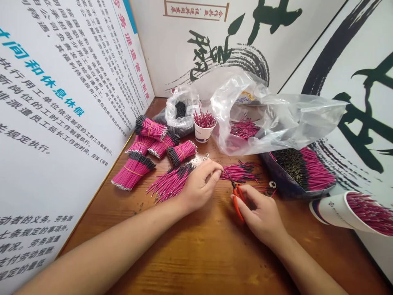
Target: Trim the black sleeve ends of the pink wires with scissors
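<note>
two hands were busy: your left hand [199, 186] pinched a tuft of black-tipped pink wires [240, 172], and your right hand [259, 217] closed around orange-handled snips [237, 200].

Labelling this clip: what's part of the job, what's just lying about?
In use: left hand, right hand, orange snips, loose pink wires.

Lying about: tied wire bundles, paper cup, plastic bag, printed wall board.

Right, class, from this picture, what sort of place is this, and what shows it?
Probably a workshop doing wire piece-work: tied bundles of pink wires lie on a wooden table, the right hand is at orange-handled snips, and wall boards carry Chinese labour rules.
</note>
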`<move>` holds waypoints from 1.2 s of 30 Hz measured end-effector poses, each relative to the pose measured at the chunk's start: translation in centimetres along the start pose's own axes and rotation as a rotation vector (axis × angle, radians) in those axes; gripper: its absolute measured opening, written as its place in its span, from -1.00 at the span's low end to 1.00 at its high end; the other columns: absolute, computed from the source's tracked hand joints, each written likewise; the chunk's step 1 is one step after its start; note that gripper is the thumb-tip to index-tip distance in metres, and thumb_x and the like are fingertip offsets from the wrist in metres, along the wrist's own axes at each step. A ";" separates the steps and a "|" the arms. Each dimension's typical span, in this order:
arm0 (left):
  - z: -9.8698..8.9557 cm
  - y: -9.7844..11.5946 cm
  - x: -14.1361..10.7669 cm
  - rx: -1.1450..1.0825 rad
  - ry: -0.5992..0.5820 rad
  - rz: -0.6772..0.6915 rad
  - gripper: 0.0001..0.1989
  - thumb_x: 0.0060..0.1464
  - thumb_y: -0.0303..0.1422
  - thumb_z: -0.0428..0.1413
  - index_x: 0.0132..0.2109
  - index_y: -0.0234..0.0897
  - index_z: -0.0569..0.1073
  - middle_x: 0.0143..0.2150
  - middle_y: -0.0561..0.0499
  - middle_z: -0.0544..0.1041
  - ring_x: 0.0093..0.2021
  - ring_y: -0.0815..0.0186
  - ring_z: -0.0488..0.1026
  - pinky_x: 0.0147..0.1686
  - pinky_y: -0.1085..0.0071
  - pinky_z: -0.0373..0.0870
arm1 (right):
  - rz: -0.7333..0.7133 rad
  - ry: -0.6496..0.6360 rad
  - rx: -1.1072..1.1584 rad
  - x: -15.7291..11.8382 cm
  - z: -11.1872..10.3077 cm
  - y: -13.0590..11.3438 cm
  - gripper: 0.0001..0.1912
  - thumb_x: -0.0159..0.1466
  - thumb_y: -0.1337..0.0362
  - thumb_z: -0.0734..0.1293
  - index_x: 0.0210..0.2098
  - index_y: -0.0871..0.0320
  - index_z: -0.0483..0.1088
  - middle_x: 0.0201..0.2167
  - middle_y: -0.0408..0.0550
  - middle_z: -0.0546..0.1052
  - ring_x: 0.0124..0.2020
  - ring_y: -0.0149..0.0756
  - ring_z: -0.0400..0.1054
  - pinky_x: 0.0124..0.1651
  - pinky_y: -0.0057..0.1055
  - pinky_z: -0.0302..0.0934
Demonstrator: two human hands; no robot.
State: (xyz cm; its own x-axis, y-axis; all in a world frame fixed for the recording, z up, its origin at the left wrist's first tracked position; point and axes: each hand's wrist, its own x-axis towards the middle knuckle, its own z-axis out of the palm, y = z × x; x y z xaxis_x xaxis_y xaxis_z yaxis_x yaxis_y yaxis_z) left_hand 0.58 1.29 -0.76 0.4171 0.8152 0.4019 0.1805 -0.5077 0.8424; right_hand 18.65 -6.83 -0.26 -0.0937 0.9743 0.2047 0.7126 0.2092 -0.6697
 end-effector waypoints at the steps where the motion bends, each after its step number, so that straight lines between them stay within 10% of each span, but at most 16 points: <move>1: 0.0 0.0 0.0 -0.002 -0.003 0.002 -0.78 0.33 -0.37 -0.10 -0.26 -0.28 0.37 -0.32 0.02 0.41 -0.26 0.33 0.36 -0.17 0.41 0.30 | 0.000 -0.006 0.002 0.0 0.0 0.0 -0.82 0.34 0.19 0.24 -0.35 0.13 0.37 -0.59 -0.24 0.38 -0.59 -0.43 0.25 -0.49 -0.54 0.13; 36: -0.1 0.3 0.1 -0.005 -0.020 -0.015 -0.81 0.31 -0.38 -0.08 -0.27 -0.27 0.37 -0.33 0.02 0.40 -0.27 0.32 0.35 -0.18 0.39 0.30 | 0.034 -0.081 0.004 -0.2 0.0 0.3 -0.76 0.39 0.15 0.17 -0.34 0.11 0.31 -0.57 -0.24 0.36 -0.55 -0.41 0.24 -0.44 -0.51 0.11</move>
State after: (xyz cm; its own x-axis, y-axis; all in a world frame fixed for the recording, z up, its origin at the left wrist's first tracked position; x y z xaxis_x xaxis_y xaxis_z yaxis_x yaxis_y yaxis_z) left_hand 0.63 1.23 -0.43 0.4321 0.8171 0.3816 0.1826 -0.4937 0.8503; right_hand 18.87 -6.94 -0.51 -0.1256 0.9844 0.1232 0.7133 0.1759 -0.6784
